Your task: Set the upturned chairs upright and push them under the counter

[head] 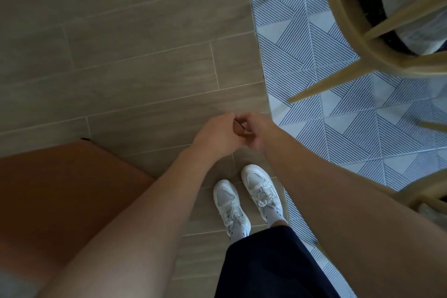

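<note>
Wooden chair (358,31) cropped by top and right edges, most of the seat out of frame, motion-blurred; upright or upturned not clear. Second wooden chair (422,190) at right edge: only a curved rail showing, rest behind right forearm (338,189) or cropped. Left hand (217,133) and right hand (257,132) knuckle to knuckle, fingertips tucked out of sight. Small brown bit (240,129) between them, too small to identify; held or not, unclear. Orange-brown surface (60,189) cut by left edge, part-covered by left forearm (145,213), lower corner blurred. White sneakers (262,189): heels hidden under dark garment (266,268), itself cropped at bottom.
</note>
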{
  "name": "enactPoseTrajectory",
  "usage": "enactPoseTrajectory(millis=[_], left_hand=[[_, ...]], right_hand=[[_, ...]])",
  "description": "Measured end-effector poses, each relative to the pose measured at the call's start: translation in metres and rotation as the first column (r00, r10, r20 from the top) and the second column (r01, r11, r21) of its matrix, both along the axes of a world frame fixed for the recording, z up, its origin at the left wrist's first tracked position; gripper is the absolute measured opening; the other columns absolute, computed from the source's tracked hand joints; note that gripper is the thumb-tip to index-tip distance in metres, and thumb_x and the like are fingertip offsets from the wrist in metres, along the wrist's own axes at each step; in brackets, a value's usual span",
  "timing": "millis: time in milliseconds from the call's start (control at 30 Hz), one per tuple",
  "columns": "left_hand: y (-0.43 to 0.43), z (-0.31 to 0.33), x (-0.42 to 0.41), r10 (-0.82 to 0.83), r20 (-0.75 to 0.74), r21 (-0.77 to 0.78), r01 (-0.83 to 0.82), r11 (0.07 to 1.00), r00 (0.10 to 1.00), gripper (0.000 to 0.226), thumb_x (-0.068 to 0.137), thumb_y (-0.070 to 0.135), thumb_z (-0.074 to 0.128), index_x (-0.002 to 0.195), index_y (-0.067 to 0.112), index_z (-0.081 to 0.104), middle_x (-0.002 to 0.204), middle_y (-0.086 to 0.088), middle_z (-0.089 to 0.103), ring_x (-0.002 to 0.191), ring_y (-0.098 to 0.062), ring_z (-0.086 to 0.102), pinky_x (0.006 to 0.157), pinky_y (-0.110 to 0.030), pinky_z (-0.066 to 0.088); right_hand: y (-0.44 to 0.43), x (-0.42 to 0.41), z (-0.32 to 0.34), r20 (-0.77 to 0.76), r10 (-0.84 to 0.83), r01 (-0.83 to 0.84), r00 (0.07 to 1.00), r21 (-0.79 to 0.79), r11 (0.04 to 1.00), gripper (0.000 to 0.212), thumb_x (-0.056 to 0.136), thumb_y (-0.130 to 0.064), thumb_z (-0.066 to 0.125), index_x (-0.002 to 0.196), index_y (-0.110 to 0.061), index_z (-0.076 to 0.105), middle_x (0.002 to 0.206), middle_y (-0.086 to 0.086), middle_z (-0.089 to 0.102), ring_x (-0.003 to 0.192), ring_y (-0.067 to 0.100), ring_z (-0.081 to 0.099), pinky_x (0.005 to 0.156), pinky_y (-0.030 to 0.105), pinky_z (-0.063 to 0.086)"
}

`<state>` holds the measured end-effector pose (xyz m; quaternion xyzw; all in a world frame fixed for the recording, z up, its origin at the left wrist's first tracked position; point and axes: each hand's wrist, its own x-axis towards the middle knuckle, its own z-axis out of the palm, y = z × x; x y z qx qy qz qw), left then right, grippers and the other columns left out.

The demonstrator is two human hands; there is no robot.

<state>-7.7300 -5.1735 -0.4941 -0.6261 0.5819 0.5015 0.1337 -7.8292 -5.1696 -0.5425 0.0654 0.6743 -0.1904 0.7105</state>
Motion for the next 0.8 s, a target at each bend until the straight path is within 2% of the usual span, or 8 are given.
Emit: enactPoseTrajectory(millis=[67, 133, 267, 333, 433, 533, 633, 800], left_hand=[[0.0, 0.0, -0.001, -0.014, 0.05, -0.006, 0.015, 1.0, 0.999, 0.031, 0.072, 0.039, 0.076, 0.089, 0.024, 0.054, 0.085, 0.005, 0.057, 0.089, -0.021, 0.059, 0.069, -0.03, 0.041], [0.001, 0.003, -0.002, -0.027, 0.09, -0.024, 0.029, 0.999, 0.996, 0.031, 0.073, 0.038, 0.075, 0.087, 0.022, 0.053, 0.083, 0.005, 0.055, 0.09, -0.023, 0.059, 0.068, -0.03, 0.04], [-0.002, 0.014, -0.003, -0.222, 0.242, -0.085, 0.248, 0.965, 0.945, 0.023, 0.081, 0.036, 0.064, 0.085, 0.025, 0.045, 0.099, -0.004, 0.064, 0.097, -0.028, 0.062, 0.067, -0.03, 0.037], [-0.004, 0.019, -0.005, -0.262, 0.252, -0.1, 0.294, 0.95, 0.932, 0.015, 0.083, 0.032, 0.062, 0.09, 0.023, 0.052, 0.106, -0.007, 0.065, 0.1, -0.03, 0.062, 0.068, -0.03, 0.038], [-0.003, 0.027, -0.003, -0.255, 0.258, -0.118, 0.292, 0.949, 0.932, 0.022, 0.085, 0.028, 0.059, 0.104, 0.017, 0.061, 0.11, -0.009, 0.065, 0.104, -0.031, 0.062, 0.07, -0.03, 0.038], [0.001, 0.038, 0.005, -0.244, 0.24, -0.123, 0.279, 0.952, 0.94, 0.023, 0.084, 0.026, 0.059, 0.106, 0.018, 0.062, 0.112, -0.009, 0.065, 0.105, -0.031, 0.061, 0.07, -0.03, 0.037], [0.006, 0.049, 0.01, -0.253, 0.229, -0.116, 0.285, 0.951, 0.94, 0.023, 0.086, 0.025, 0.059, 0.107, 0.017, 0.06, 0.113, -0.01, 0.064, 0.105, -0.031, 0.061, 0.069, -0.03, 0.037], [0.018, 0.068, 0.017, -0.247, 0.233, -0.114, 0.278, 0.954, 0.941, 0.027, 0.085, 0.018, 0.061, 0.111, 0.014, 0.057, 0.113, -0.009, 0.064, 0.106, -0.03, 0.061, 0.071, -0.032, 0.041]], right_hand=[[0.001, 0.003, -0.003, 0.021, -0.015, 0.014, 1.0, 0.018, 1.0, 0.018, 0.089, 0.004, 0.052, 0.074, -0.005, 0.056, 0.093, 0.017, 0.055, 0.069, 0.022, 0.054, 0.056, 0.031, 0.047], [0.003, 0.004, -0.005, 0.031, -0.05, 0.049, 0.998, 0.037, 0.998, 0.019, 0.089, 0.005, 0.051, 0.074, -0.006, 0.055, 0.08, 0.013, 0.054, 0.062, 0.02, 0.053, 0.048, 0.027, 0.046], [0.007, 0.005, -0.004, 0.04, -0.124, 0.124, 0.991, 0.02, 0.992, 0.022, 0.087, 0.011, 0.05, 0.071, -0.005, 0.053, 0.072, 0.01, 0.052, 0.058, 0.017, 0.051, 0.043, 0.025, 0.045], [0.006, 0.006, -0.002, 0.028, -0.145, 0.145, 0.989, -0.005, 0.989, 0.026, 0.085, 0.013, 0.053, 0.068, -0.006, 0.053, 0.069, 0.01, 0.052, 0.056, 0.015, 0.052, 0.039, 0.02, 0.044], [0.005, 0.01, 0.005, -0.004, -0.143, 0.143, 0.99, -0.032, 0.989, 0.025, 0.084, 0.013, 0.056, 0.068, -0.007, 0.055, 0.069, 0.009, 0.054, 0.054, 0.014, 0.054, 0.041, 0.023, 0.046], [0.005, 0.016, 0.016, -0.012, -0.131, 0.131, 0.991, -0.04, 0.991, 0.023, 0.08, 0.016, 0.056, 0.069, -0.002, 0.061, 0.066, 0.009, 0.056, 0.045, 0.012, 0.055, 0.036, 0.018, 0.042], [0.007, 0.022, 0.028, -0.066, -0.141, 0.138, 0.988, -0.048, 0.989, 0.025, 0.078, 0.018, 0.056, 0.09, -0.001, 0.065, 0.071, 0.01, 0.059, 0.056, 0.015, 0.056, 0.035, 0.019, 0.044], [0.014, 0.029, 0.045, -0.137, -0.019, 0.008, 0.99, -0.075, 0.997, 0.017, 0.084, 0.01, 0.056, 0.09, -0.005, 0.06, 0.075, 0.011, 0.054, 0.059, 0.016, 0.052, 0.04, 0.022, 0.043]])
